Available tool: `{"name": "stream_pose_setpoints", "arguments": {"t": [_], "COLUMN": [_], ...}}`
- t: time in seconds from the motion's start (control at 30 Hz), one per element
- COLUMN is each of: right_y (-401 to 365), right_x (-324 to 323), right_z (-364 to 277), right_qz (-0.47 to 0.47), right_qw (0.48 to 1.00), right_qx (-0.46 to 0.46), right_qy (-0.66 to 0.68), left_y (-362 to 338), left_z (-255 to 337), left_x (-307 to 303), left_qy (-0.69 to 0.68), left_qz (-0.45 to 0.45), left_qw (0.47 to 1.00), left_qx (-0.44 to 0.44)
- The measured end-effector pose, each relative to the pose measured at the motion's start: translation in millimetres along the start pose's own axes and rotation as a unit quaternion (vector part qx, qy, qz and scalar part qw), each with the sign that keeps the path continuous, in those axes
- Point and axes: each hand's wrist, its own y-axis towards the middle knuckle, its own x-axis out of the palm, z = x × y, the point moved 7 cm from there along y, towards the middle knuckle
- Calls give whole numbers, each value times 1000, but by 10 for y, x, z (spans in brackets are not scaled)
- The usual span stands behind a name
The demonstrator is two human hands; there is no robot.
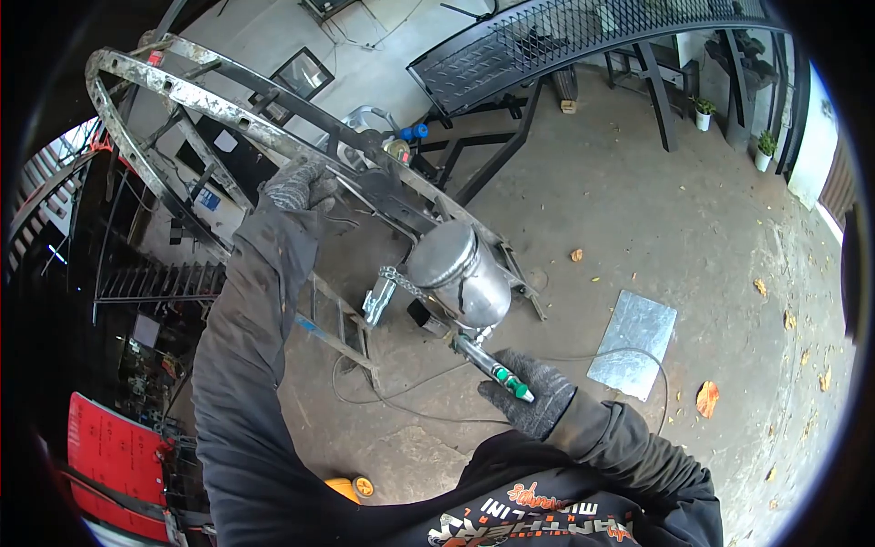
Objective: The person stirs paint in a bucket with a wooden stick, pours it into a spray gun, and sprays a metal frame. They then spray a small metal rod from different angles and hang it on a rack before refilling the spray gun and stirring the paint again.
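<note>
A grey metal spray-gun-like tool with a silver cup [474,287] is at the centre, its green-banded handle end [510,381] pointing down to the right. My right hand [533,394], in a grey glove, lies right beside that end, with the thumb below it and the fingers above. My left hand [299,187], gloved too, is closed at the edge of the worn metal ladder [196,94]; whatever lies inside its fingers is hidden. Locking pliers [379,296] with a chain hang at the left of the silver cup.
A dark mesh-topped metal frame [583,41] stands at the back. A shiny metal sheet [633,345] and a thin cable [437,419] lie on the concrete floor. Potted plants [764,150] stand at the right. A red panel [114,456] is at the lower left.
</note>
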Motion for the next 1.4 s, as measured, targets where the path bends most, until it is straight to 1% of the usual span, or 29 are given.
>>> {"name": "stream_pose_setpoints", "arguments": {"t": [0.07,0.17,0.27,0.37,0.47,0.53,0.57,0.67,0.77,0.87,0.9,0.97,1.07,1.13,1.17,1.27,1.37,1.4], "right_y": [-37,-30,-14,-15,18,28,36,93,140,253,301,435,556,455,396,316,261,247], "right_x": [20,-20,-42,-125,-173,-208,-228,-242,-235,-234,-189,-48,137,128,135,125,98,64], "right_z": [89,129,244,229,263,190,152,-72,-331,-659,-619,-428,-199,-185,-186,-122,-195,-244], "right_qz": [1,-6,6,1,31,38,40,74,110,115,127,103,90,109,91,119,113,123], "right_qw": [1000,995,994,989,991,993,994,992,982,972,973,974,980,983,991,989,985,983], "right_qx": [4,70,76,91,40,32,29,-88,-132,-202,-188,-178,-168,-138,-90,-75,-119,-129], "right_qy": [-2,74,84,115,126,108,99,56,81,40,43,101,54,-52,-36,42,57,35], "left_y": [74,189,299,343,391,396,406,389,364,347,336,323,290,260,242,222,226,227], "left_z": [3,-1,-4,-30,116,212,285,469,560,616,616,606,576,563,561,575,577,579], "left_x": [-50,-135,-202,-227,-202,-166,-148,-102,-107,-104,-103,-95,-94,-106,-121,-146,-121,-122], "left_qy": [-16,-56,-114,-208,-340,-385,-381,-331,-306,-288,-284,-277,-269,-266,-265,-262,-254,-254], "left_qz": [3,30,61,75,81,82,75,48,42,40,39,38,37,37,39,41,41,42], "left_qw": [1000,998,991,975,936,918,921,942,951,956,958,960,962,963,963,963,965,966], "left_qx": [10,24,33,8,-40,-53,-45,-11,7,20,22,25,29,32,33,38,40,39]}}
